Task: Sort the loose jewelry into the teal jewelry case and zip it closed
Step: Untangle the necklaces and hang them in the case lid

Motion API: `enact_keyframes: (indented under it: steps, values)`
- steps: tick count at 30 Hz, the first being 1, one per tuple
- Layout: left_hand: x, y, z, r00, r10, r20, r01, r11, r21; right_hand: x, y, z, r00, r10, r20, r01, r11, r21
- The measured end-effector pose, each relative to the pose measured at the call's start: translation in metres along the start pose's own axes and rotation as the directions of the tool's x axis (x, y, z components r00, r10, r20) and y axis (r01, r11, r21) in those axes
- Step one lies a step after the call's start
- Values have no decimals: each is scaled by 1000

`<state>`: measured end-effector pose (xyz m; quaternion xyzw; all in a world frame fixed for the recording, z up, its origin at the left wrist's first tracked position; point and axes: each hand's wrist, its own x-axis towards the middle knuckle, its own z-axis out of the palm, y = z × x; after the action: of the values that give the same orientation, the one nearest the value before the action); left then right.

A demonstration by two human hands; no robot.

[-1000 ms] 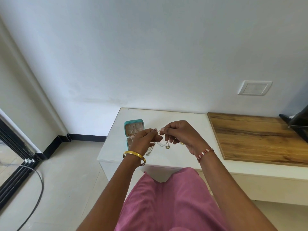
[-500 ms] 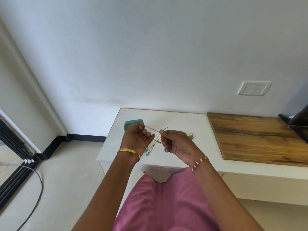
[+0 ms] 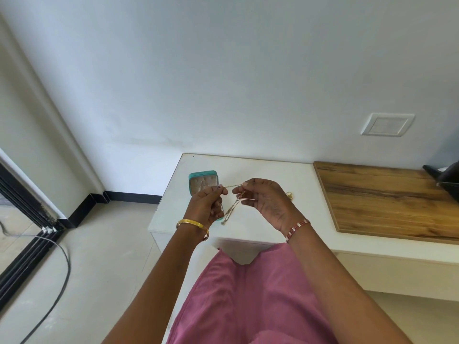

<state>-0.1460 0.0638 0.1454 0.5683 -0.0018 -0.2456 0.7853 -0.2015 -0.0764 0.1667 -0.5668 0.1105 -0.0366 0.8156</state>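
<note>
Both hands are pinching a thin gold chain necklace [image 3: 232, 203]: left hand [image 3: 207, 206] and right hand [image 3: 267, 204] are stretching it taut, probably untangling it, just above the open teal zip-around jewelry case [image 3: 202, 175] on the white table [image 3: 260, 170].

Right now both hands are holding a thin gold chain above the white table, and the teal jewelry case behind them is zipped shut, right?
Not quite: the head view shows the teal jewelry case lying open, its pale lining visible. The rest holds: the left hand and right hand pinch the thin gold chain above the white table.
</note>
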Motion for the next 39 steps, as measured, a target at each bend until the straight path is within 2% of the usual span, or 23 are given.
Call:
enact_keyframes:
  steps: [4, 7, 13, 18, 22, 28, 33, 36, 39]
  values:
    - [3, -5, -6, 998, 28, -57, -24, 998, 57, 7, 10, 11, 1000, -14, 9, 13, 996, 92]
    - [5, -4, -10, 995, 45, -87, -41, 998, 48, 14, 16, 16, 1000, 21, -10, -20, 996, 84]
    - [23, -5, -22, 994, 62, -93, -58, 997, 47, 32, 28, 19, 997, 34, -66, -41, 992, -115]
    - [40, -11, -27, 991, 55, -121, -37, 989, 146, 53, 38, 18, 995, 3, -99, -36, 941, -337]
    - [62, -19, -28, 978, 49, -205, 0, 972, 236, 73, 45, 18, 989, -25, -146, -46, 884, -466]
    - [96, -27, -41, 975, 62, -214, 25, 925, 379, 108, 54, 12, 976, 84, -202, -149, 932, -331]
    - [124, -38, -46, 964, 69, -256, 51, 899, 434, 133, 68, 14, 964, 145, -225, -194, 958, -213]
    - [141, -47, -52, 955, 74, -288, 77, 874, 481, 151, 77, 10, 955, 170, -244, -218, 958, -187]
    - [152, -57, -63, 913, 155, -377, 93, 821, 564, 166, 83, 5, 943, 173, -286, -237, 949, -206]
